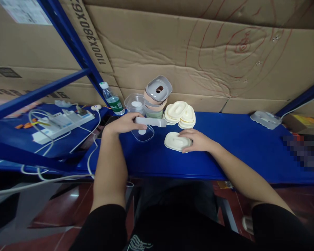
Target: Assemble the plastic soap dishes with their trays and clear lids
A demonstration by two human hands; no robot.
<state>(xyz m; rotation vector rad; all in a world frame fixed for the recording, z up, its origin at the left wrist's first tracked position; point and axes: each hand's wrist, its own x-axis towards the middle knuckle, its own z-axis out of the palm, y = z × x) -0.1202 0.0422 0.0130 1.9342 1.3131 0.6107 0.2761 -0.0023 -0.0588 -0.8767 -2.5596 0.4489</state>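
Currently gripping grey piece [152,122] by its left end with left hand [127,122], thumb below and fingers above, over clear lid [147,138]. Seen nearly edge-on, so cannot tell full shape. Holding cream lid [174,142] by its right end with right hand [196,140], fingers over far edge, thumb at near edge. Located at front of blue table [211,162], just in front of cream stacks [178,110]; cannot tell if single or doubled up, nor if lifted slightly. Looks like moulded plastic: probably light, fairly stiff, smooth enough to slide on table or slip between fingers. Unlikely to shatter, but might flex or mark at thin rim if squeezed hard. Best taken across opposite long edges, or by one rounded end as now; avoid pressing on middle. Likewise for grey piece: likely light and rigid, better pinched at its end with thumb opposing fingers. Behind grey piece, piled up: box stack [154,111], topped by tilted grey tray [152,91] with oval hole. Left of that, clear box [129,102], then bottle [115,104], upright but leaning in view.
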